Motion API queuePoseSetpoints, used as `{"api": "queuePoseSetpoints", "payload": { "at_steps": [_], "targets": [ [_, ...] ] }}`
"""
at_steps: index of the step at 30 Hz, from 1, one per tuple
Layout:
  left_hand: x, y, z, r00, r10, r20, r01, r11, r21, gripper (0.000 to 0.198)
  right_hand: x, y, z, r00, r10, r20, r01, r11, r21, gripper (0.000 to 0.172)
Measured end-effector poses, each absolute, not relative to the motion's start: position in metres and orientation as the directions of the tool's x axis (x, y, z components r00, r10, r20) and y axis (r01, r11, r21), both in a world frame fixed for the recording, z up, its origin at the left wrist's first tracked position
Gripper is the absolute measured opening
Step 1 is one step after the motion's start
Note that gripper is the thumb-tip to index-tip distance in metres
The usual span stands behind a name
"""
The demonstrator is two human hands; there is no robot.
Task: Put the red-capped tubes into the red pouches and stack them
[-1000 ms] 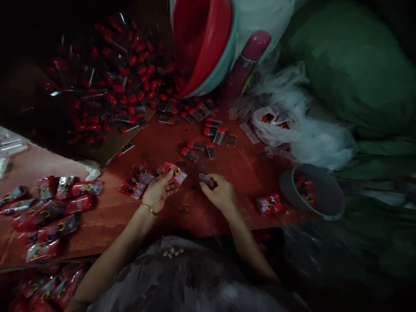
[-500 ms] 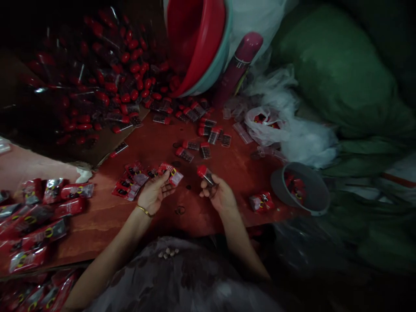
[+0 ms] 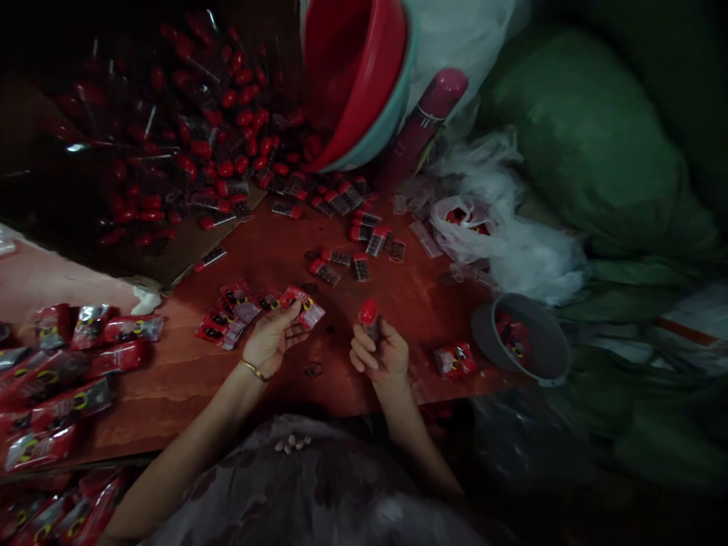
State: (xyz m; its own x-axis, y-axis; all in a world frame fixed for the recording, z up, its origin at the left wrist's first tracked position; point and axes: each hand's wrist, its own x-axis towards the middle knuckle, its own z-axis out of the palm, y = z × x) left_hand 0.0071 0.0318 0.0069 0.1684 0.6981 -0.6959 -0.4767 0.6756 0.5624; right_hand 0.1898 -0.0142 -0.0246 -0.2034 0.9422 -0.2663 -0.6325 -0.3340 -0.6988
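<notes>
Between the thumb and fingers of my left hand is a small red printed packet with a clear part. My right hand grips a small clear container with a red cap; the cap points up and the fingers hide most of its body. Left of my left hand, several similar red packets lie in a loose group on the red tabletop. Beyond both hands lie several red-capped containers with dark contents.
At the back left, a cardboard box spills many red-capped containers. Red and teal basins lean behind, next to a pink spray can. On the right stand a grey bucket and plastic bags. Filled packets lie at left.
My right hand has turned the red-capped container from tilted to more upright, its fingers curling further round it. My left hand keeps the packet almost in place. The view has shifted slightly.
</notes>
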Motion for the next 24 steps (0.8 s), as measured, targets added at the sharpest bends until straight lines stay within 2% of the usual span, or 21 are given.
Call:
{"api": "queuePoseSetpoints", "payload": {
  "at_steps": [3,8,16,24],
  "targets": [
    [0.0073,0.0313,0.0074,0.162,0.698,-0.698,-0.476,0.675,0.564,0.028,0.1882,-0.0141,-0.0251,-0.217,0.940,-0.265,-0.673,-0.340,-0.657,0.030],
    [0.0074,0.0316,0.0083,0.152,0.695,-0.703,-0.475,0.675,0.564,0.028,0.1843,-0.0128,-0.0270,-0.222,0.940,-0.260,-0.691,-0.340,-0.638,0.036],
    [0.0076,0.0320,0.0071,0.176,0.697,-0.695,-0.456,0.684,0.569,0.028,0.1835,-0.0151,-0.0267,-0.073,0.987,-0.145,-0.565,-0.161,-0.809,0.027],
    [0.0087,0.0324,0.0055,0.176,0.692,-0.700,-0.452,0.689,0.567,0.029,0.1850,-0.0170,-0.0290,-0.043,0.991,-0.123,-0.490,-0.129,-0.862,0.028]
  ]
}}
